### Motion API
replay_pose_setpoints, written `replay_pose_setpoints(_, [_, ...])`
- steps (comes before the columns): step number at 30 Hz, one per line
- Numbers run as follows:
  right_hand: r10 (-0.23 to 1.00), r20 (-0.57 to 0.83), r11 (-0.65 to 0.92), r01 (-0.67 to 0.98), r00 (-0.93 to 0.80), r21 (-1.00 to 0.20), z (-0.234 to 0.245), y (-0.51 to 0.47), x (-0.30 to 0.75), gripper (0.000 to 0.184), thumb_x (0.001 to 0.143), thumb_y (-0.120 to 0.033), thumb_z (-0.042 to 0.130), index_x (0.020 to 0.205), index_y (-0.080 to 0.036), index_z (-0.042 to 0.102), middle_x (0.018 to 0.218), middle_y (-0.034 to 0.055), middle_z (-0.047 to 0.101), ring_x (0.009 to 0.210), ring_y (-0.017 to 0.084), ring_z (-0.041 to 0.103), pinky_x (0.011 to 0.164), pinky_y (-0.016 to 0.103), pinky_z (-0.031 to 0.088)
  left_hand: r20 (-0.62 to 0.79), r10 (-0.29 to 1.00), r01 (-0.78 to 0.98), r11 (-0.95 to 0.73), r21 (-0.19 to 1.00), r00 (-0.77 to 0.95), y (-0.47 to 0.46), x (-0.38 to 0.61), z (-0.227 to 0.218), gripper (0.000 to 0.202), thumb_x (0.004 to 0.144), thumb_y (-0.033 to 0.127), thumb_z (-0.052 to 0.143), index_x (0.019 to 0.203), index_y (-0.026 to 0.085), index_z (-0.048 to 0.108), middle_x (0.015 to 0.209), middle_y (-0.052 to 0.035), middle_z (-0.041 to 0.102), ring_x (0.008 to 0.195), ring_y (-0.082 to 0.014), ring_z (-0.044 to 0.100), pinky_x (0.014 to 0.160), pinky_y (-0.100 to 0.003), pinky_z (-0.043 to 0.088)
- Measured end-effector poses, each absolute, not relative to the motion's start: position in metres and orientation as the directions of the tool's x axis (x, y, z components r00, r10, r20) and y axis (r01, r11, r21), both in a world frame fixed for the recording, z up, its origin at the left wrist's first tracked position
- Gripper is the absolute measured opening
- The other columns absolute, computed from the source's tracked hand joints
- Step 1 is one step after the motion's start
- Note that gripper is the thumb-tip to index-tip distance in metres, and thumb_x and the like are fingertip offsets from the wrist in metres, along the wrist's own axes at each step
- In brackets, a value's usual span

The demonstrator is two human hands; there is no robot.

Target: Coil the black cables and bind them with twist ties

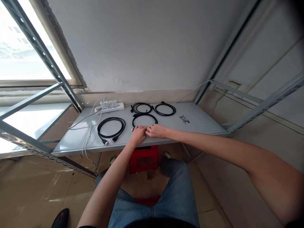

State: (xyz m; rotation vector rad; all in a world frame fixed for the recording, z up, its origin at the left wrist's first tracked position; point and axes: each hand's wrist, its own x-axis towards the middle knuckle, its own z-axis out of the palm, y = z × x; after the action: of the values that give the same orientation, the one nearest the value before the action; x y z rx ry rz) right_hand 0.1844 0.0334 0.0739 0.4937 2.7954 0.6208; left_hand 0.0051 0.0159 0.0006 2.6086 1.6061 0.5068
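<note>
My left hand [138,134] and my right hand [156,130] rest side by side on the near edge of a black coiled cable [144,117] lying on a low grey metal shelf [204,122]. Fingertips of both hands touch at the cable's near loop, and its ends are hidden under them. A larger coiled black cable [111,127] with two plugs lies to the left. Two more black coils [142,108] [165,109] lie farther back.
A white power strip [110,106] with white leads sits at the shelf's back left. Small black twist ties [184,119] lie at the right. Slanted metal frame bars [47,60] stand on both sides. A red stool [143,158] is under the shelf, between my knees.
</note>
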Motion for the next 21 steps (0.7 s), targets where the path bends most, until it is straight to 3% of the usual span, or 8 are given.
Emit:
replay_pose_setpoints(4, [0.39,-0.182,0.853,0.28,-0.903,0.44,0.076,0.031,0.18,0.03,0.098,0.0,0.04,0.106,-0.005,0.07,0.104,0.0224,0.073,0.09,0.025,0.072,0.071,0.033,0.054,0.248,0.884,0.873,-0.446,0.195,0.396,0.015,0.006,0.002,0.025,0.094,0.009,0.041,0.095,0.022,0.062,0.099,-0.0092,0.073,0.102,-0.0276,0.063,0.088,-0.04,0.038])
replay_pose_setpoints(7, [0.566,-0.101,0.809,0.527,-0.818,0.259,0.066,0.029,0.179,0.02,0.095,-0.004,0.051,0.099,-0.006,0.071,0.098,0.0201,0.075,0.088,0.026,0.073,0.072,0.032,0.054,0.249,0.879,0.871,-0.455,0.185,0.406,0.014,0.006,0.004,0.024,0.096,0.011,0.04,0.097,0.022,0.062,0.098,-0.009,0.072,0.102,-0.0278,0.063,0.088,-0.039,0.038])
replay_pose_setpoints(10, [0.865,-0.024,0.476,0.833,-0.501,-0.281,0.051,0.025,0.175,0.021,0.095,-0.013,0.054,0.078,-0.012,0.066,0.077,0.0127,0.073,0.072,0.021,0.071,0.061,0.026,0.05,0.258,0.875,0.87,-0.459,0.179,0.409,0.014,0.006,0.004,0.024,0.099,0.014,0.039,0.1,0.021,0.062,0.099,-0.0099,0.072,0.102,-0.0279,0.064,0.088,-0.04,0.038])
replay_pose_setpoints(12, [0.949,-0.163,0.099,0.744,-0.271,-0.661,0.043,0.022,0.173,0.029,0.096,-0.016,0.051,0.068,-0.016,0.059,0.065,0.0077,0.068,0.059,0.015,0.066,0.049,0.022,0.043,0.258,0.876,0.872,-0.458,0.174,0.408,0.015,0.006,0.003,0.025,0.099,0.013,0.04,0.101,0.021,0.063,0.099,-0.0103,0.073,0.102,-0.0276,0.064,0.088,-0.04,0.038])
replay_pose_setpoints(14, [0.922,-0.307,-0.141,0.536,-0.234,-0.832,0.037,0.02,0.174,0.028,0.096,-0.017,0.052,0.068,-0.017,0.056,0.061,0.0034,0.064,0.05,0.011,0.059,0.041,0.02,0.035,0.258,0.875,0.872,-0.459,0.173,0.41,0.016,0.005,0.002,0.024,0.098,0.013,0.041,0.102,0.021,0.063,0.1,-0.0104,0.073,0.102,-0.0276,0.064,0.089,-0.04,0.038])
replay_pose_setpoints(16, [0.893,-0.318,-0.156,0.443,-0.32,-0.883,0.037,0.022,0.182,0.027,0.098,-0.022,0.053,0.072,-0.017,0.059,0.061,0.0015,0.064,0.047,0.009,0.056,0.039,0.019,0.031,0.261,0.872,0.868,-0.465,0.174,0.415,0.016,0.005,0.001,0.022,0.098,0.014,0.042,0.103,0.021,0.062,0.1,-0.0106,0.073,0.103,-0.0282,0.064,0.088,-0.04,0.038])
replay_pose_setpoints(18, [0.893,-0.243,-0.037,0.478,-0.378,-0.878,0.043,0.031,0.198,0.036,0.102,-0.033,0.052,0.072,-0.016,0.062,0.059,0.0014,0.063,0.046,0.009,0.054,0.041,0.02,0.033,0.271,0.867,0.866,-0.471,0.17,0.418,0.017,0.006,0.0,0.021,0.1,0.016,0.042,0.102,0.021,0.062,0.1,-0.0107,0.073,0.102,-0.0287,0.064,0.088,-0.04,0.038])
replay_pose_setpoints(21, [0.979,-0.013,0.129,0.662,-0.206,-0.738,0.06,0.057,0.246,0.054,0.106,-0.045,0.046,0.064,-0.016,0.062,0.055,0.0023,0.059,0.05,0.011,0.053,0.053,0.021,0.04,0.279,0.863,0.866,-0.475,0.159,0.422,0.016,0.006,0.001,0.019,0.102,0.021,0.041,0.098,0.022,0.06,0.096,-0.0098,0.073,0.1,-0.0287,0.065,0.086,-0.04,0.038])
